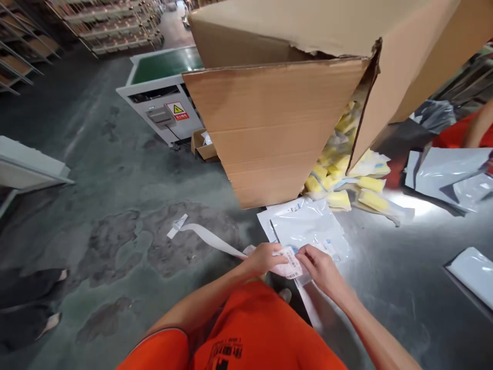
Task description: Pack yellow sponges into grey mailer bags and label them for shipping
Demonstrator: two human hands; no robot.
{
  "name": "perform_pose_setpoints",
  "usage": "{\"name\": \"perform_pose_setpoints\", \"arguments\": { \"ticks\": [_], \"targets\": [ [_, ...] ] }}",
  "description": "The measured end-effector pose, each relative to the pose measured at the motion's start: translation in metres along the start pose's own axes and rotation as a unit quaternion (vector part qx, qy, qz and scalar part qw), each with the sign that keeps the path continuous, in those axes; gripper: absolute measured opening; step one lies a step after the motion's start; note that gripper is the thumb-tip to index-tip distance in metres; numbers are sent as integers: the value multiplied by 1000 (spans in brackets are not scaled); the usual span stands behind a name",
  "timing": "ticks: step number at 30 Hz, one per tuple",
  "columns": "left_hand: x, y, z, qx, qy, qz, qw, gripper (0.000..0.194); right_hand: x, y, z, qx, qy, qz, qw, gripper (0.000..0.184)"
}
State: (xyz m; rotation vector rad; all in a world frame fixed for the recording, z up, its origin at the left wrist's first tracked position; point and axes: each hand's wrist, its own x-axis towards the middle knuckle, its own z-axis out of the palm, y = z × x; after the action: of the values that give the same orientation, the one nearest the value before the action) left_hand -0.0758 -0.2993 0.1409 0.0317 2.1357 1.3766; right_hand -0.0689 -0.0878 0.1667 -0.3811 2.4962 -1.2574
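Note:
Printed labels with barcodes (289, 266) are held close to my body, between both hands. My left hand (264, 258) is closed around their left part, and a long pale strip (210, 236) trails from it toward the floor. My right hand (318, 266) pinches the labels' right edge between thumb and fingers. Just beyond my hands, white plastic mailing bags (304, 223) lie stacked on the metal table (408, 272). Behind them sits a spill of yellow items in clear wrapping (339, 198).
A large open cardboard box (277, 128) rises over the table with a flap hanging down. More mailing bags (454, 174) lie at the right beside another person's arm (479, 126). A green conveyor (167, 66) with a warning sign stands behind; another person's feet (50, 324) show lower left.

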Motion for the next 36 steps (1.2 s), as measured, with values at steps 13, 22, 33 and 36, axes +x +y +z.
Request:
{"name": "perform_pose_setpoints", "arguments": {
  "ticks": [13,22,33,36],
  "targets": [
    [-15,-55,-107,-188,-41,-108,975,43,89,117,-95,22,158,89,983,48],
    [-20,-55,-95,-218,-128,-107,962,36,84,110,-12,-409,120,194,884,69],
    [6,21,-40,-131,-235,-16,963,49,56,86,13,126,179,94,971,61],
    [11,26,-18,-136,-263,-17,955,51,25,79,-21,323,89,87,938,65]
  ]
}}
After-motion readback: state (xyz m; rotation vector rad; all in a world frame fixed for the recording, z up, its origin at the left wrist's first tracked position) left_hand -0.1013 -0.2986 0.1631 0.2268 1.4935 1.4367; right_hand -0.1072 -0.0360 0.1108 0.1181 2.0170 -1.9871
